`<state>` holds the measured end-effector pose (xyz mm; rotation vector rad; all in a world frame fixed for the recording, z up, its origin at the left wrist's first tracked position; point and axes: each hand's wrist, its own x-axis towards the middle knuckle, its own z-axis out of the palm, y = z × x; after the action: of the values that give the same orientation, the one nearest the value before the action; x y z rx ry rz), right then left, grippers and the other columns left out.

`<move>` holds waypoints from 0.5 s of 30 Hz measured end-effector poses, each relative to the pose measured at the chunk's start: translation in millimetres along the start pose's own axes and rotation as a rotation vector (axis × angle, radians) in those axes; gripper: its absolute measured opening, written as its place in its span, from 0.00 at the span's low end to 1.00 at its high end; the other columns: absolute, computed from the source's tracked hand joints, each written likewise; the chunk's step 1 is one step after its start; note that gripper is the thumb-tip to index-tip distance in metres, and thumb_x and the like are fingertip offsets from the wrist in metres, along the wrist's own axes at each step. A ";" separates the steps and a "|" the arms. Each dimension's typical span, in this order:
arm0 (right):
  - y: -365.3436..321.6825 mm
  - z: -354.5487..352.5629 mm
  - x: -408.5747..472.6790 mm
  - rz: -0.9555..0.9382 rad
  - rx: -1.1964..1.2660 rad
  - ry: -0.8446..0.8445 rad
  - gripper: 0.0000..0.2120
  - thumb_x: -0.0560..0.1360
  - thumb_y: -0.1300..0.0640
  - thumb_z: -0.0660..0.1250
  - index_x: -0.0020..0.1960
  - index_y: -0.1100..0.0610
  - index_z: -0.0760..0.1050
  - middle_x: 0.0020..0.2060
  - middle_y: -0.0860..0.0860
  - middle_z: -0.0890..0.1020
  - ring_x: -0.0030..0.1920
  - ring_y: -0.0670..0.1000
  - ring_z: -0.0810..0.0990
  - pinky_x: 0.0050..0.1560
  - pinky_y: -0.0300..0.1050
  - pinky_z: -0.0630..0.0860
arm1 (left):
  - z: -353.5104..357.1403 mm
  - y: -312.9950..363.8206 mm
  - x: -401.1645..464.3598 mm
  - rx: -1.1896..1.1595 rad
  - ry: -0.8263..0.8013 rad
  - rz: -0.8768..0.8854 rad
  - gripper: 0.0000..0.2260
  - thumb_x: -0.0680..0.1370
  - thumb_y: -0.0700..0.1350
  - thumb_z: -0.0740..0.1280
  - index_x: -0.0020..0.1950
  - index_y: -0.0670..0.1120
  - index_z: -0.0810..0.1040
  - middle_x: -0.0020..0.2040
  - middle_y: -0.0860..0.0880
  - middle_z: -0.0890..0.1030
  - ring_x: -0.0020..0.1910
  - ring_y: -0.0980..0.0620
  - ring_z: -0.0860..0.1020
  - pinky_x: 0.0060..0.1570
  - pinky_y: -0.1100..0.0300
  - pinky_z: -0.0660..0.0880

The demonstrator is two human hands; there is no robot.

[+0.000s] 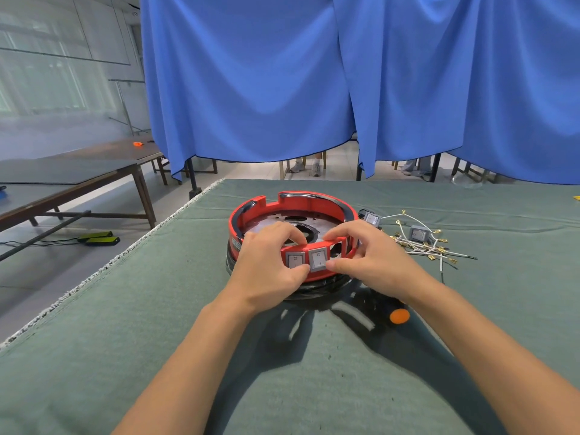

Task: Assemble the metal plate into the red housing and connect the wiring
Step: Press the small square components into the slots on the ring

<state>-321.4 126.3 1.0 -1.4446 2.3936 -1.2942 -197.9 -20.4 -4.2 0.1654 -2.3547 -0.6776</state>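
Head view — left hand [266, 265] and right hand [373, 255] both pinch the red housing [251, 208] wall.

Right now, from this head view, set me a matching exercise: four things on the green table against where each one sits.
Things:
1. metal plate
2. loose wires
3. orange-tipped tool
4. grey switch

Places:
A. under the right forearm, near the table's front
B. inside the red housing
C. in the housing's front wall, between both hands
D. in a pile right of the housing

Pairs: 1-B, 2-D, 3-A, 4-C
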 end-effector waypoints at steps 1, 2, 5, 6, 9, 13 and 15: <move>0.5 -0.9 0.1 0.004 -0.012 -0.014 0.17 0.69 0.58 0.74 0.54 0.45 0.75 0.53 0.41 0.75 0.35 0.29 0.72 0.37 0.28 0.67 | 0.5 -0.1 0.1 0.020 0.000 0.002 0.10 0.66 0.45 0.71 0.45 0.52 0.74 0.41 0.61 0.75 0.43 0.57 0.74 0.54 0.47 0.72; 0.7 -1.0 0.3 0.007 -0.024 -0.024 0.18 0.69 0.58 0.74 0.54 0.45 0.75 0.54 0.41 0.75 0.35 0.29 0.72 0.38 0.28 0.67 | 1.2 -0.4 0.0 0.034 0.005 0.003 0.11 0.67 0.44 0.72 0.45 0.52 0.74 0.42 0.61 0.75 0.43 0.57 0.73 0.55 0.48 0.71; 0.9 1.6 0.6 0.001 -0.055 -0.007 0.18 0.69 0.58 0.74 0.56 0.46 0.75 0.54 0.41 0.75 0.41 0.34 0.74 0.41 0.31 0.69 | 2.5 -1.7 -0.5 0.053 0.028 -0.001 0.12 0.67 0.43 0.73 0.45 0.53 0.74 0.42 0.59 0.76 0.43 0.57 0.74 0.55 0.54 0.67; 1.0 2.6 0.3 -0.004 -0.078 0.008 0.18 0.69 0.58 0.74 0.56 0.46 0.75 0.54 0.41 0.75 0.44 0.37 0.74 0.44 0.33 0.71 | 2.7 -1.9 -0.5 0.055 0.031 -0.003 0.12 0.67 0.43 0.73 0.45 0.53 0.74 0.42 0.59 0.76 0.44 0.57 0.75 0.54 0.56 0.66; 1.4 5.6 0.0 -0.012 -0.139 0.048 0.17 0.69 0.56 0.74 0.56 0.46 0.75 0.53 0.41 0.76 0.50 0.42 0.75 0.51 0.41 0.74 | 4.0 -1.8 -0.6 0.073 0.044 -0.008 0.11 0.67 0.44 0.73 0.44 0.53 0.74 0.41 0.61 0.76 0.44 0.58 0.74 0.51 0.60 0.62; 1.3 8.3 0.4 -0.029 -0.214 0.100 0.15 0.70 0.54 0.74 0.54 0.46 0.76 0.51 0.41 0.77 0.51 0.45 0.74 0.52 0.46 0.74 | 6.0 -0.7 -0.3 0.114 0.053 0.005 0.10 0.67 0.44 0.71 0.44 0.53 0.73 0.39 0.63 0.74 0.43 0.59 0.73 0.48 0.61 0.59; 1.9 9.0 0.6 -0.024 -0.196 0.108 0.15 0.69 0.54 0.74 0.54 0.46 0.76 0.51 0.41 0.77 0.50 0.44 0.74 0.51 0.45 0.74 | 6.7 -1.7 -0.4 0.114 0.055 0.012 0.09 0.67 0.45 0.70 0.43 0.53 0.73 0.39 0.62 0.74 0.42 0.59 0.73 0.47 0.60 0.60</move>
<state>-319.1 120.6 -5.9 -1.4903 2.6468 -1.2008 -202.0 -18.8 -9.5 0.2169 -2.3405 -0.5264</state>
